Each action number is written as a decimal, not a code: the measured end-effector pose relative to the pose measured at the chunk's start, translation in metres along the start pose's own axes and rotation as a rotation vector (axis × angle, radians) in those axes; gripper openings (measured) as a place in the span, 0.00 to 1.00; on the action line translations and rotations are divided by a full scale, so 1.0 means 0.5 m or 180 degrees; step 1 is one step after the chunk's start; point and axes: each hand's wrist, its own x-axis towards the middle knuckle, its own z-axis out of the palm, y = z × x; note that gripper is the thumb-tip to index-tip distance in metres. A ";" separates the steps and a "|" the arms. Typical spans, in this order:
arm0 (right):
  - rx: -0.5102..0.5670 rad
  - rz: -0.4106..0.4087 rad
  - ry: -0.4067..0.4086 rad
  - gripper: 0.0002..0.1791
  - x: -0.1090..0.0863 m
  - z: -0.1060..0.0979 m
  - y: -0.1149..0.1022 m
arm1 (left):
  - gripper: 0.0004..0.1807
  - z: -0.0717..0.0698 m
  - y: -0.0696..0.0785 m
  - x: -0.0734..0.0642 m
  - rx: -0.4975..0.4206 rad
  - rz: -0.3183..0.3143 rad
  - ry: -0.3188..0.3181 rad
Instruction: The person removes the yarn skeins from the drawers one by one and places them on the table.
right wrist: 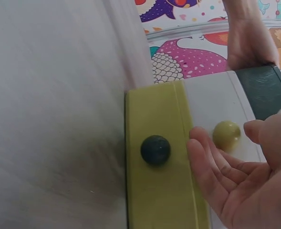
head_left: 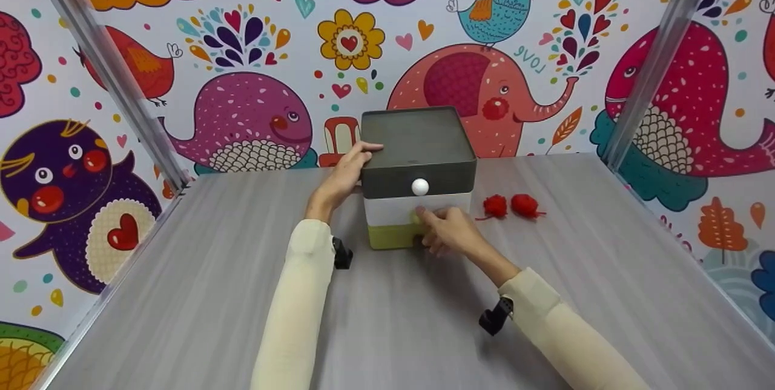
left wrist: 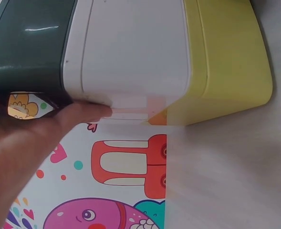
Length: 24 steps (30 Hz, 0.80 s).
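A three-tier drawer box stands upright in the far middle of the counter, its knobbed front turned roughly toward the person. The tiers stack vertically, dark green over white over yellow-green; from this downward angle I cannot tell which side is longest. A white knob points forward from the top tier, a yellow knob from the middle one and a dark knob from the bottom.

The left hand rests with extended fingers against the box's left side, one finger reaching over the upper edge. The right hand is loosely bent at the front, thumb and fingers a little apart on either side of the yellow knob.

In the head view the right hand covers much of the two lower knobs; the left wrist view cuts off the box's top, and the back is hidden throughout. Two small red bundles, yarn-like but too small to be sure, lie to the right of the box.

The counter is grey with faint streaks. Behind it rise walls printed with cartoon animals, crossed by metal posts.
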 end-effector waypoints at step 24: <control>0.0651 0.0039 0.0005 0.27 0.006 0.037 0.016 | 0.21 0.001 0.001 -0.001 0.0089 0.0012 0.0001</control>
